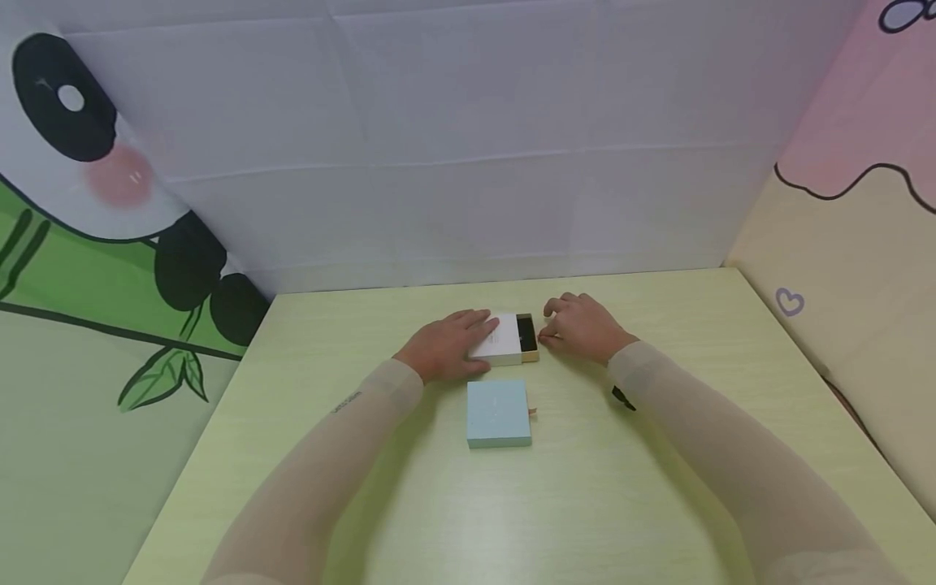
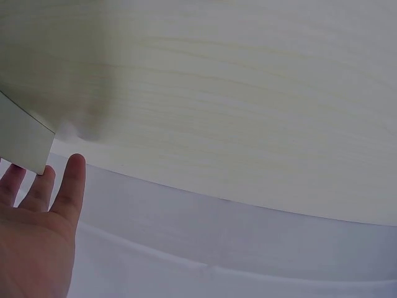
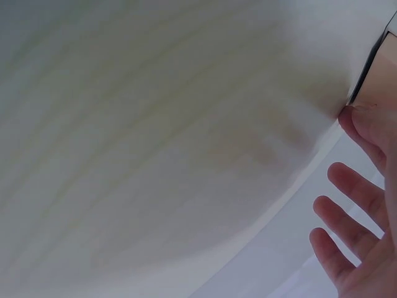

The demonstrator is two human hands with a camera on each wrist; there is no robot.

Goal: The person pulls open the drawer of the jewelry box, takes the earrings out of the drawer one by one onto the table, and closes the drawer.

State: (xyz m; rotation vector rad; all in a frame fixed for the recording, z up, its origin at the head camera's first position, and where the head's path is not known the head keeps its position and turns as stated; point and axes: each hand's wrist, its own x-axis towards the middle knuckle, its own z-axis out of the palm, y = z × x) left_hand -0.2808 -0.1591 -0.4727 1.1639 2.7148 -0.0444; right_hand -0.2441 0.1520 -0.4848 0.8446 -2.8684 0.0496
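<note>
A small white drawer box (image 1: pixel 504 343) lies flat toward the back of the table. Its inner drawer (image 1: pixel 527 338), dark inside with a tan front, sticks partly out of the right end. My left hand (image 1: pixel 449 345) holds the sleeve from the left, thumb along the near side and fingers over the top and far side. At the drawer's outer end, my right hand (image 1: pixel 581 327) pinches with thumb and index finger; what lies between those fingertips is hidden. In the right wrist view its other fingers (image 3: pixel 348 186) spread apart below the tan drawer front (image 3: pixel 379 74).
A light blue box (image 1: pixel 499 414) with a small orange ribbon tab (image 1: pixel 532 412) on its right side lies just nearer than the white box. A small black object (image 1: pixel 623 398) shows beside the right sleeve. A white cloth wall (image 1: pixel 468 203) rises behind the table (image 1: pixel 585 504).
</note>
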